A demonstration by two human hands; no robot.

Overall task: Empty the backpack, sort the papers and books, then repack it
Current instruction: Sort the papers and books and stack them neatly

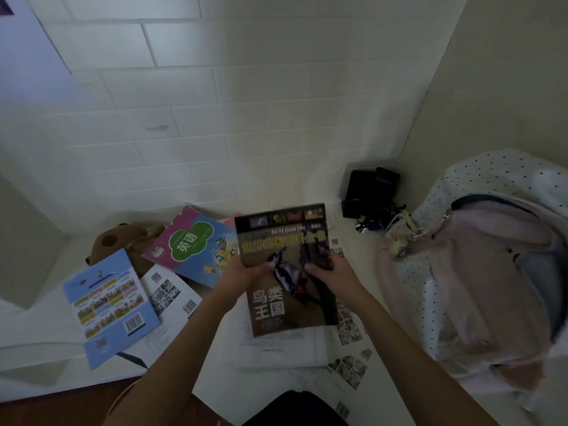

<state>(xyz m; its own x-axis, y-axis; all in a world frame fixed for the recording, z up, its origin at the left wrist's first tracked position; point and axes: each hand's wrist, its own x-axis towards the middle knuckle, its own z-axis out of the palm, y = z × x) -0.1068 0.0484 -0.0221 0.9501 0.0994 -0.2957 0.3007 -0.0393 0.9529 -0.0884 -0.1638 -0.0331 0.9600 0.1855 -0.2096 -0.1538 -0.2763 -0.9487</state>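
Gripping a dark bird book (285,272) from both sides, the person holds it raised above the white surface (362,241) at the centre of the view, cover facing up. The left hand (242,269) clasps the left edge, thumb curled over the cover; the right hand (332,272) clasps the right edge in the same manner, thumb pressed onto the cover picture. The book sits tilted slightly, its top end toward the tiled wall (215,103). Beneath it lie loose white papers (282,348) and printed sheets bearing small photo grids (350,367), spread flat on the surface. To the left, a pink and blue textbook (193,247) with a green cloud shape on its cover lies angled, resting partly on a brown plush toy (123,241). Nearer the left edge, a blue workbook (110,309) lies back cover up, barcode visible, overlapping a white booklet (172,296) that also shows a barcode. At right, the pink backpack (479,278) rests on a white dotted cloth (491,176), lying on its side with a pale charm (399,244) hanging at its top; whether its main compartment stands open cannot be determined. Black boxes with tangled cables (372,195) sit in the corner against the wall, well apart from the held book.
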